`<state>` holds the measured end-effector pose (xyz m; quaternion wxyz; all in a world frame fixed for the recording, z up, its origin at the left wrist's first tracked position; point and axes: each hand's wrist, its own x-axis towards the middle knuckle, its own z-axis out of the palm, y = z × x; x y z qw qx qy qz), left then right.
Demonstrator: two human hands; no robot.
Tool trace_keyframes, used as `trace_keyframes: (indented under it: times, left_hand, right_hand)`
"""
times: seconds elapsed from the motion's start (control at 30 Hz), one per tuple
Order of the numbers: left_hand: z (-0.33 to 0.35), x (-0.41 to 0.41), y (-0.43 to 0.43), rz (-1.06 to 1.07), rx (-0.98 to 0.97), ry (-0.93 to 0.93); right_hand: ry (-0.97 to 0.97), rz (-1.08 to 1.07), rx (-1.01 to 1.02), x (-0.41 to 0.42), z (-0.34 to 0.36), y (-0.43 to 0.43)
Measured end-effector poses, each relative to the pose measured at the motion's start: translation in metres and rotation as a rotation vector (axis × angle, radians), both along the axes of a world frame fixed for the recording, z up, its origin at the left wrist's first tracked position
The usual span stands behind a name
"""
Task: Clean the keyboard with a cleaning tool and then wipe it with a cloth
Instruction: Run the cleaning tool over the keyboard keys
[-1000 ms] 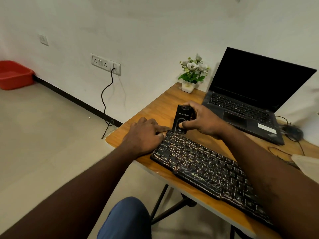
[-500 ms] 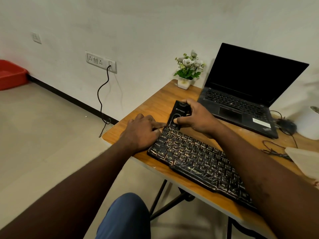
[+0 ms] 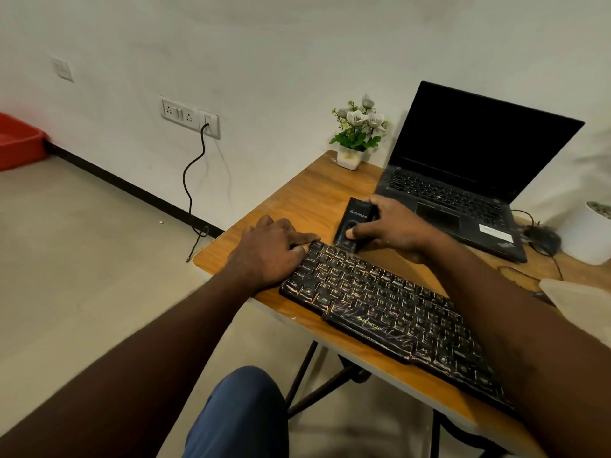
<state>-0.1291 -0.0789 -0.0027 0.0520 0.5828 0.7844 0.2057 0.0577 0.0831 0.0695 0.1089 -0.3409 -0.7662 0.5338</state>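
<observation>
**A:** What did the head view show of the grip?

**B:** The right hand (image 3: 393, 226) was clamped round the tool (image 3: 355, 223), with the thumb on its near face and the fingers round the far side. I'd say the thumb sat there to work a button.

**A:** And the other one?

**B:** The left hand (image 3: 271, 252) lay on the left end of the keyboard (image 3: 380, 302), fingertips at the far corner. I judged it was steadying the board, but I couldn't tell whether it pinched the edge or only pressed.

**A:** Where was the keyboard relative to the tool?

**B:** It lay slantwise along the near edge of the table (image 3: 297, 206). The tool's lower end met the top row beside the left fingertips, though I couldn't confirm contact. Most keys stretched away to the right, under the right forearm.

**A:** Was there a cloth?

**B:** A pale sheet (image 3: 582, 302) lay at the right edge, well apart from both hands, and it may have been the cloth. The laptop (image 3: 463, 180) stood open behind the tool
</observation>
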Motion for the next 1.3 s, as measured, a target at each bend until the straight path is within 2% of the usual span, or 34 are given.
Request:
trace_keyframes:
  times: [0.17,0.5,0.83,1.1,1.3]
  left_hand:
    - [0.002,0.002,0.000,0.020,-0.006,-0.006]
    - [0.000,-0.001,0.002,-0.001,-0.013,0.015]
    - [0.001,0.002,0.000,0.029,0.011,-0.016]
    - [0.000,0.000,0.001,0.013,0.008,-0.017]
    - [0.000,-0.001,0.001,0.019,0.012,-0.034]
  right_hand:
    - [0.071,-0.053,0.022,-0.030,-0.012,-0.007]
    - [-0.190,0.020,0.007,0.057,0.016,0.023]
    - [0.021,0.021,0.324,-0.026,0.003,-0.032]
    - [-0.152,0.113,0.600,0.020,0.016,-0.035]
    - [-0.140,0.092,0.832,0.020,0.003,-0.060]
